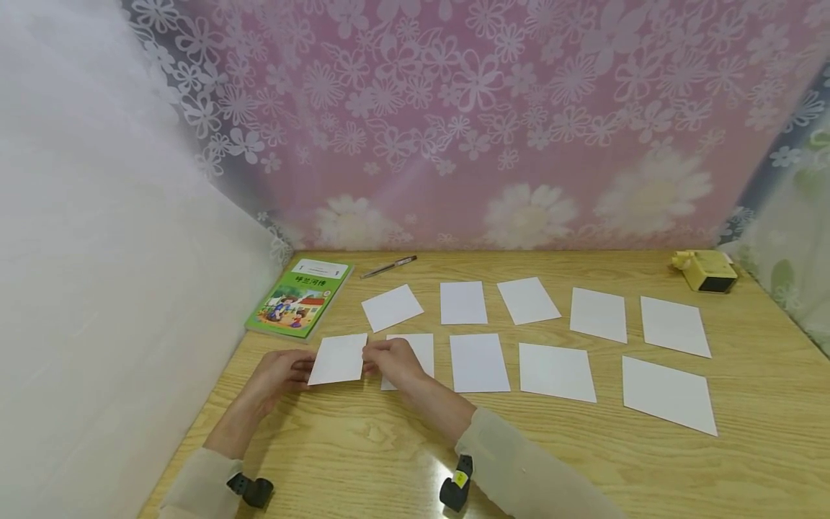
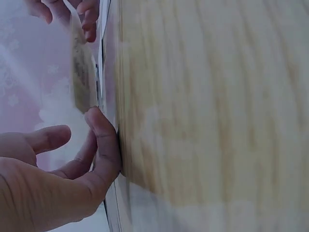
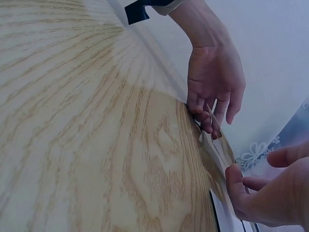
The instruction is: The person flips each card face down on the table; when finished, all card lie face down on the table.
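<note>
A white card (image 1: 337, 359) is held just above the wooden table (image 1: 363, 447) at its front left. My left hand (image 1: 305, 373) pinches the card's left edge and my right hand (image 1: 369, 360) pinches its right edge. In the left wrist view the card (image 2: 83, 72) shows edge on, with my left thumb (image 2: 104, 135) against its lower corner. The right wrist view shows the card (image 3: 218, 145) tilted up off the wood between my left hand (image 3: 212, 92) and my right hand (image 3: 263, 195). Another white card (image 1: 423, 349) lies partly under my right hand.
Several more white cards (image 1: 478, 362) lie in two rows across the table to the right. A green picture book (image 1: 300, 297) and a pen (image 1: 389, 267) lie at the back left. A yellow device (image 1: 705, 271) sits at the back right. A white wall (image 1: 97, 288) bounds the left side.
</note>
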A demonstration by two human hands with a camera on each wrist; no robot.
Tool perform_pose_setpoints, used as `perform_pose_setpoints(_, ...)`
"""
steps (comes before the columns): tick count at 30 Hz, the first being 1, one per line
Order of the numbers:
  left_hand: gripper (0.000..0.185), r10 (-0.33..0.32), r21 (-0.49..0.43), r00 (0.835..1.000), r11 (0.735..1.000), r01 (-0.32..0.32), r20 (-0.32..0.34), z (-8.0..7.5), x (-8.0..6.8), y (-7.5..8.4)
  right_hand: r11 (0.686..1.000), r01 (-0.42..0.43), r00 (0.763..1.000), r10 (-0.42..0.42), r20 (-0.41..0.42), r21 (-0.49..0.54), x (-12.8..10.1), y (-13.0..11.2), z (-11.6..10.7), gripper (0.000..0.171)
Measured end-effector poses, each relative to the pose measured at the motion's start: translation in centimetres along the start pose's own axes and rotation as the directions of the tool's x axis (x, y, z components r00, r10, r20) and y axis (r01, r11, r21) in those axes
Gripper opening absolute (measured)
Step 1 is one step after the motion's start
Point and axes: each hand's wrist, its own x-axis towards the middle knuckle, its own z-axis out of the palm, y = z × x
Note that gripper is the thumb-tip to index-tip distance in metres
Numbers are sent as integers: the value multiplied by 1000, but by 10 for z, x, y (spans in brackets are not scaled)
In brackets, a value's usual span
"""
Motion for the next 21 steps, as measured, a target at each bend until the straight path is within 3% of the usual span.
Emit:
perform_pose_setpoints(7,48,-37,41,999,998,37,2,-2,-6,6,998,-18,999,17,33,54,1,1,0,34)
perform_pose_setpoints(21,51,-27,53,1000,998,27,-6,0,-11,10,986,-39,997,29,65,160,4,0,-1,42)
